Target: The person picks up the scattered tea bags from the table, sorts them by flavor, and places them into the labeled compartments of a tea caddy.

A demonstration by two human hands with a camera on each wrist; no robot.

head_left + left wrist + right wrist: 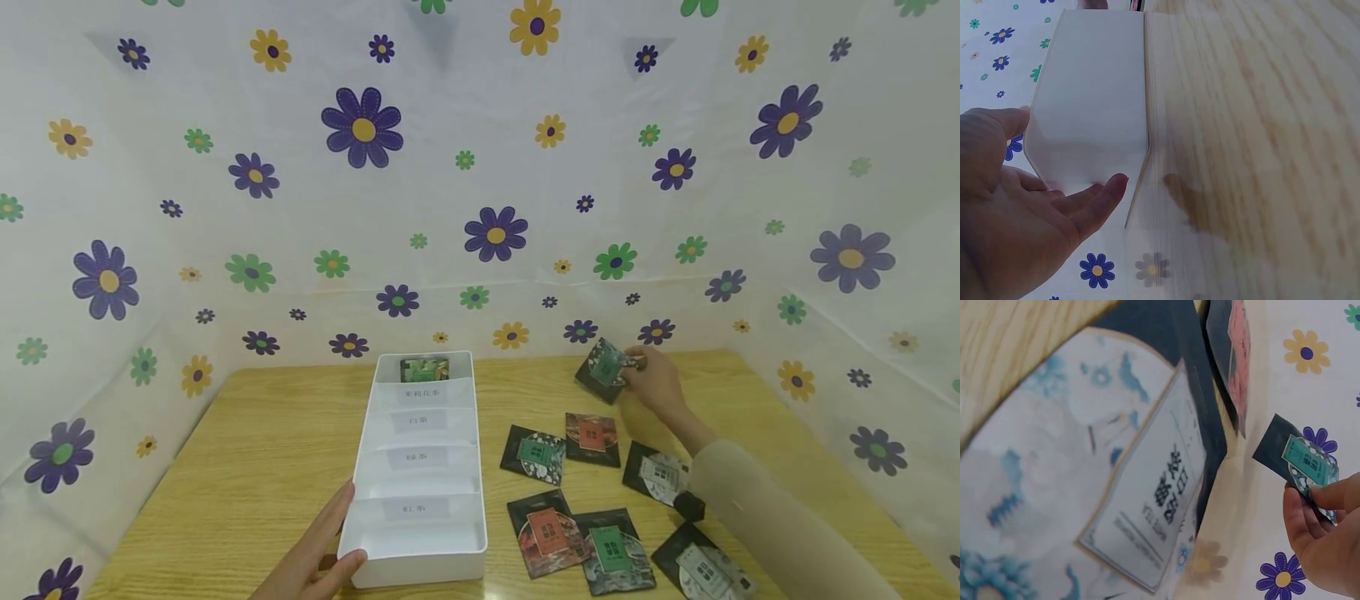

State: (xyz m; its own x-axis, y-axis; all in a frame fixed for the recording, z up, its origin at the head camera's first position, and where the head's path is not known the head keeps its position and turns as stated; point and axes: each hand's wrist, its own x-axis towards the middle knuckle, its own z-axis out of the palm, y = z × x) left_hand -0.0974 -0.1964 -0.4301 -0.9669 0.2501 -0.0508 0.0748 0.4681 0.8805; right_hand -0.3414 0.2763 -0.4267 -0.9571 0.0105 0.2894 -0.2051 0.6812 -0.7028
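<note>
A white divided box (427, 570) with paper labels stands on the table. My left hand (313, 550) holds its near left corner, thumb at the front and fingers along the left side. The left wrist view shows the fingers (1107, 199) against the white wall. At the back right, my right hand (660, 382) pinches a dark tea sachet with a green label (604, 370) by its right edge, tilted. The same sachet (1302, 457) shows between thumb and fingers in the right wrist view. A sachet with a green picture (424, 370) sits in the box's farthest compartment.
Right of the box lie green-labelled sachets (534, 454) (613, 552), red-labelled sachets (592, 439) (547, 533) and white-labelled sachets (657, 472) (703, 567). The right forearm (780, 517) passes over the right side. A flower-patterned cloth (435, 183) surrounds the wooden table (262, 450).
</note>
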